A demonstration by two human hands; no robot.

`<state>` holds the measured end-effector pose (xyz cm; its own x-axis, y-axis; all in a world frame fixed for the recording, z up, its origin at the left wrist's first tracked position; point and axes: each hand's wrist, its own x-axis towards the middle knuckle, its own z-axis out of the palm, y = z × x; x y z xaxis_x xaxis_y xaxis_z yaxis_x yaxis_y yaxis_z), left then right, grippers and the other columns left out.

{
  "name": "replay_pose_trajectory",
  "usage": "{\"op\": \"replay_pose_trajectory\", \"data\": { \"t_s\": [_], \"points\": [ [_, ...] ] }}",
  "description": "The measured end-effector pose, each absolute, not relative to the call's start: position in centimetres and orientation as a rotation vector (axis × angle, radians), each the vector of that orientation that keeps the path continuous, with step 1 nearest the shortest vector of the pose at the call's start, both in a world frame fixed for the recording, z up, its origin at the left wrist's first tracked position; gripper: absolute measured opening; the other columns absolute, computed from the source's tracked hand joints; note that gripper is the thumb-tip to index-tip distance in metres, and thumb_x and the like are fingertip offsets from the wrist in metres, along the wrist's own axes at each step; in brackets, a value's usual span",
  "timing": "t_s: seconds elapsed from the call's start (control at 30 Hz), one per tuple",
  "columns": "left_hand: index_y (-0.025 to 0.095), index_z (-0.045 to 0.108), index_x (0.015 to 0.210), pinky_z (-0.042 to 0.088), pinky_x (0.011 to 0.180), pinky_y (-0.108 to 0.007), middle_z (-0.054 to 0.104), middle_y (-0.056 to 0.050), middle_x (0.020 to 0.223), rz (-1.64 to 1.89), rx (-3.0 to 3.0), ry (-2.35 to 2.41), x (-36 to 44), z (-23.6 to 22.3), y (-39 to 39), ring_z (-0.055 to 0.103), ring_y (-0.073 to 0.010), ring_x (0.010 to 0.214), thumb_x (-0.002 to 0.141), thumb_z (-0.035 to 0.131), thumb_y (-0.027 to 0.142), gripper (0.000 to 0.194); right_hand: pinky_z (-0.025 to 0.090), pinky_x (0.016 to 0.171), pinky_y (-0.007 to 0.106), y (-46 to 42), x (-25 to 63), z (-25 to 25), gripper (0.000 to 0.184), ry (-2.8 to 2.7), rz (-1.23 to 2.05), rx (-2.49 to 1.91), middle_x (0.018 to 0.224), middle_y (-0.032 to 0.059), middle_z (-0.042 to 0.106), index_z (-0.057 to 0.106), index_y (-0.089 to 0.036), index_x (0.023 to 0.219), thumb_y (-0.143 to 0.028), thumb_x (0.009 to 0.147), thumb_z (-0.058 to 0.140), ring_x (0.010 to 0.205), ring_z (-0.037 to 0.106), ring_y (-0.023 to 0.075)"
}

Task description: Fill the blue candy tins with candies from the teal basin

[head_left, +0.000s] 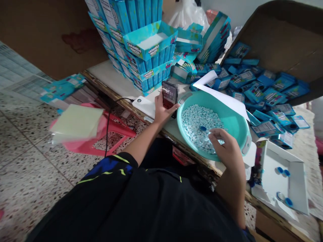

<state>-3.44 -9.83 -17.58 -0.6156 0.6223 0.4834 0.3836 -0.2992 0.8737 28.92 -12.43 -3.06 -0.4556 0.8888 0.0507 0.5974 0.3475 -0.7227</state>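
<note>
My left hand [163, 109] is wrapped round a dark phone [169, 94] and holds it upright beside the left rim of a teal basin [233, 117]. The basin stands on the table and holds a heap of small pale blue candies [195, 124] with a blue cap [202, 128] among them. My right hand [225, 146] rests over the basin's near side with the fingers curled down onto the candies; whatever they pinch is hidden.
Stacks of blue Caramelo Macizo display boxes [141, 47] stand at the back. Loose small blue boxes [264, 90] fill an open carton at the right. A white tray [282, 178] with blue caps lies at the near right. A pink stool [101, 134] carrying paper stands on the floor at the left.
</note>
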Motion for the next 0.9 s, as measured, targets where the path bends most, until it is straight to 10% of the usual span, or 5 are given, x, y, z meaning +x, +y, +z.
{"op": "replay_pose_trajectory", "data": {
  "t_s": [0.9],
  "points": [
    [0.037, 0.05, 0.157, 0.049, 0.113, -0.054, 0.051, -0.01, 0.125, 2.039, 1.266, 1.796, -2.9, -16.2, -10.1, 0.058, -0.0341, 0.124, 0.059, 0.089, 0.083, 0.115, 0.058, 0.085, 0.042, -12.4, 29.1, -2.9, 0.031, -2.212, 0.873, -1.249, 0.1, 0.0093, 0.077, 0.073, -0.023, 0.109, -0.049, 0.1, 0.06, 0.095, 0.072, 0.0268]
  ]
}}
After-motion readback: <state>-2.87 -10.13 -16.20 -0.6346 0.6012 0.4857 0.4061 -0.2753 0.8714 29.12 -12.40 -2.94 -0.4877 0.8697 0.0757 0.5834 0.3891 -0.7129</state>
